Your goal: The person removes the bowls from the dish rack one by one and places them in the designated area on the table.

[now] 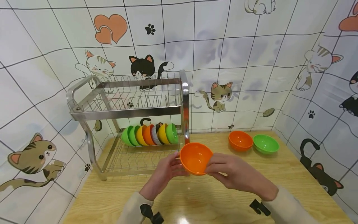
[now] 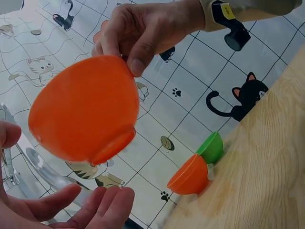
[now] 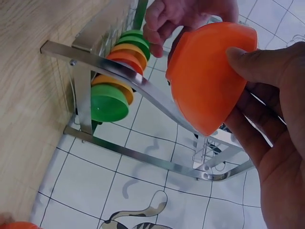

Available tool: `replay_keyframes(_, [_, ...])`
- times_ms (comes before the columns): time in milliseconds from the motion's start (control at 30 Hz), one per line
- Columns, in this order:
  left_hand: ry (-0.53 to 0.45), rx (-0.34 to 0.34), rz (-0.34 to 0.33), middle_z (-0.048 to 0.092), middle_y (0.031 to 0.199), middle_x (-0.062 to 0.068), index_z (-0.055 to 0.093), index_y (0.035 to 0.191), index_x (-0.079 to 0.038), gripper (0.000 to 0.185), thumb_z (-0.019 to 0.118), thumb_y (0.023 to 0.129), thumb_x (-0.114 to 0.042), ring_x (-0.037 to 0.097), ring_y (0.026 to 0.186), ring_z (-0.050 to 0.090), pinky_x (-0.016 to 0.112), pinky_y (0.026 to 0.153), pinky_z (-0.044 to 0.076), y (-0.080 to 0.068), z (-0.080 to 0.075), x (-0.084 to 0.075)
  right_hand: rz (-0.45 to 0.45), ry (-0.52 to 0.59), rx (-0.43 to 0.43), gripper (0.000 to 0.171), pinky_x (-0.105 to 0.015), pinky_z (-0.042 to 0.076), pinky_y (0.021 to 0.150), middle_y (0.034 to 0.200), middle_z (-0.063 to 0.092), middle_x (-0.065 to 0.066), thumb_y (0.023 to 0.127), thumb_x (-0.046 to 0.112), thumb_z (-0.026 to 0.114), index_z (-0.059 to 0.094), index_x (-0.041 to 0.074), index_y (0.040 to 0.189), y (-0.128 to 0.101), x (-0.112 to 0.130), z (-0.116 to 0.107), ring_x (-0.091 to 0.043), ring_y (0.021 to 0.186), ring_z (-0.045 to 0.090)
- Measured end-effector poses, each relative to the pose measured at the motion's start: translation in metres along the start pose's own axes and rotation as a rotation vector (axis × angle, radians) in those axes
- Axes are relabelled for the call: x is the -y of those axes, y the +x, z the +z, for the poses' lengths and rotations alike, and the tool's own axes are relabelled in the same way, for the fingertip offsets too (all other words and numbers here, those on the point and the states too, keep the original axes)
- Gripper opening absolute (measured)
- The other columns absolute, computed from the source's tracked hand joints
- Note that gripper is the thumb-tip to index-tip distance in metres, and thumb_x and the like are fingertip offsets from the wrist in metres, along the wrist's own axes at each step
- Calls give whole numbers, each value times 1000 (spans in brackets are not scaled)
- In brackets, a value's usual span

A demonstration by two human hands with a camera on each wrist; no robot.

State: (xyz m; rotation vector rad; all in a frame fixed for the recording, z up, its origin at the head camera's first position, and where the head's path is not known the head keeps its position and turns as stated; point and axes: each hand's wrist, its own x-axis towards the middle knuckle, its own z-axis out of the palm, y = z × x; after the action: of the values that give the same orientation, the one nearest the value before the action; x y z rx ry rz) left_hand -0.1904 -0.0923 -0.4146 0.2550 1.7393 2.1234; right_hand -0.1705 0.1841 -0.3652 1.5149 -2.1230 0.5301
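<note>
An orange bowl (image 1: 196, 158) is held above the table in front of the dish rack, its inside tilted toward the head camera. My right hand (image 1: 237, 172) pinches its right rim; in the right wrist view the thumb lies across the bowl's outer wall (image 3: 212, 71). On the other side my left hand (image 1: 165, 169) is beside the bowl with fingers loosely bent. In the left wrist view those left fingers (image 2: 112, 205) are spread below the bowl (image 2: 86, 107), with a gap between. Whether a left fingertip touches the rim cannot be told from the head view.
At the left stands a two-tier metal dish rack (image 1: 131, 113). Its lower tier carries a row of several upright bowls (image 1: 149, 134) in green, yellow, orange and a grey pattern. Back right on the wooden table (image 1: 212, 199) sit orange bowlware (image 1: 240, 141) and a green bowl (image 1: 265, 144), near the tiled wall.
</note>
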Motion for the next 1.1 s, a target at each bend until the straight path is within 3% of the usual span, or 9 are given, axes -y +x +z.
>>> replay_keyframes(167, [39,-54,35,67,124,17,53,141,0,69,50,103,-56,26,110,70,44,100,58,5,-4,1,5,-8,-37,27,-15,55,89,103,70,11,106,34,52,75,21,102,1,-3,-11,-4,92,63])
replay_keyframes(333, [161,-139,146,63,132,25,56,141,1,60,55,104,-46,36,119,65,45,101,57,15,-10,4,38,-58,-67,32,-16,56,85,101,70,10,106,38,51,76,20,100,-2,-12,-21,-5,89,64])
replay_keyframes(533, [373,-242,272,64,132,15,59,139,-12,44,66,101,-32,29,121,63,42,101,57,26,-19,10,66,-127,-111,38,-15,55,79,98,71,9,107,41,47,76,19,95,-10,-27,-26,-5,86,64])
replay_keyframes(700, [419,-254,294,65,131,9,58,141,-19,48,73,96,-30,25,122,62,41,105,54,36,-20,9,91,-167,-131,43,-16,55,81,98,71,9,108,43,45,77,18,94,-19,-42,-29,-7,87,63])
replay_keyframes(900, [427,-232,347,61,138,12,54,146,-16,57,76,94,-25,34,127,59,46,110,51,49,-16,6,139,-245,-126,51,-21,56,79,97,71,8,107,48,40,77,17,91,-31,-60,-30,-9,88,64])
replay_keyframes(1100, [401,-216,361,61,137,9,50,150,-18,63,77,93,-19,30,125,60,48,111,50,58,-15,5,190,-254,-119,51,-28,59,77,98,73,3,105,47,41,77,13,94,-44,-79,-29,-15,87,67])
